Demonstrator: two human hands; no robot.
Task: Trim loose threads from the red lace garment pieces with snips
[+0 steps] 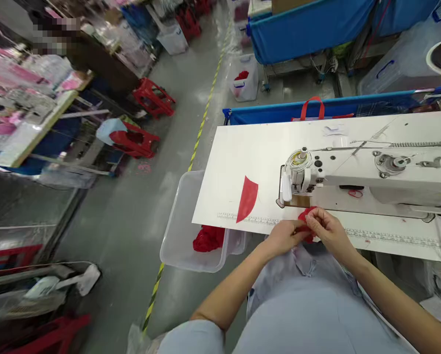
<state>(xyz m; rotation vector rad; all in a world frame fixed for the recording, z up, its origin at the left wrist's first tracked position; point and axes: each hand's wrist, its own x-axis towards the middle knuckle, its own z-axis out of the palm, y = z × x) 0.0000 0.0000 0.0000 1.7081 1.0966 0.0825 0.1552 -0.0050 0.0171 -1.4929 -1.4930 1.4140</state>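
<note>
Both hands meet at the front edge of the white sewing table (235, 152), just in front of the sewing machine (301, 182). Between them is a bunched piece of red fabric (306, 215), partly covered by the fingers. My left hand (284, 236) has its fingers closed on the fabric's lower left side. My right hand (325, 227) pinches the same fabric from the right, thumb against fingers. A flat, curved red fabric piece (248, 199) lies on the table to the left of the machine, across the printed ruler strip (264, 221).
A clear plastic bin (176, 236) with red fabric (208, 238) stands on the floor beyond the table's left end. A red-handled bag (312, 109) hangs at the back edge. Red stools (154, 98) and a cluttered workbench (36, 128) stand across the taped aisle.
</note>
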